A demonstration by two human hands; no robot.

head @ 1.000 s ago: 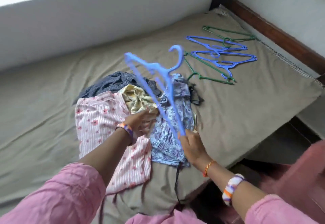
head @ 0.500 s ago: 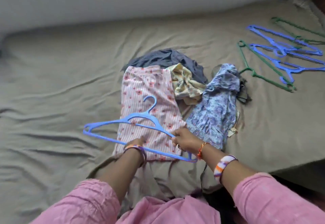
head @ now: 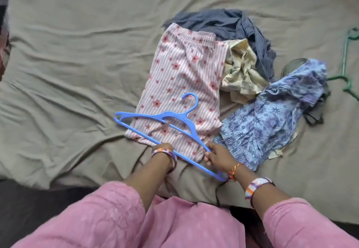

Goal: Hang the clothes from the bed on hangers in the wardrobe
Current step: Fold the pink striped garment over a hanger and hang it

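Observation:
A blue plastic hanger (head: 171, 116) lies tilted over the lower part of a pink striped, flowered garment (head: 184, 67), which is spread flat on the bed. My right hand (head: 217, 155) grips the hanger's sloping right arm near its lower corner. At the garment's lower hem is my left hand (head: 162, 147), with the hanger's bottom bar crossing above the wrist; its fingers are hidden. To the right are a blue floral garment (head: 272, 115), a crumpled pale yellow one (head: 240, 68) and a dark striped one (head: 223, 22).
A wrinkled olive sheet (head: 68, 63) covers the bed, with a wide bare stretch left of the clothes. A green hanger (head: 344, 57) shows at the right edge. The near bed edge runs just in front of my pink sleeves.
The blue hanger has come down from mid-air onto the pink garment. My left hand has moved from the yellow cloth to the pink hem. The view has shifted left and closer.

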